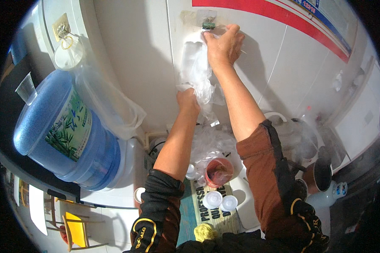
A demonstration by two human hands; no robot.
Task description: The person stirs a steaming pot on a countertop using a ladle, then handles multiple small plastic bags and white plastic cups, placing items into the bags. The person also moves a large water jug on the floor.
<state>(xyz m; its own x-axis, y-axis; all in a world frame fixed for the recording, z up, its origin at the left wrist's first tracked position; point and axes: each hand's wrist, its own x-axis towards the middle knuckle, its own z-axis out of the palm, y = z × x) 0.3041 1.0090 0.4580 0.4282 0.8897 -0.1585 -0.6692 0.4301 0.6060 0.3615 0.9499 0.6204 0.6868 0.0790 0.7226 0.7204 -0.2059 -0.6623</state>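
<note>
A bundle of clear plastic bags [198, 68] hangs on the white wall from a dark green binder clip [208, 25]. My right hand [226, 44] is up beside the clip, its thumb against the top of the bags and thin film at its fingers. Lower down, my left hand [188, 99] grips the bags' lower left part, with some fingers hidden behind the plastic. Below my hands, more clear plastic [213, 142] lies heaped behind a red tub [219, 172] whose contents are dark and unclear.
A blue water bottle [72, 132] stands at left, below a hanging clear bag [104, 98]. White lidded containers [212, 200], a yellow scrubber [205, 232] and a printed board [198, 193] lie near me. Steam drifts around a pot [318, 174] at right.
</note>
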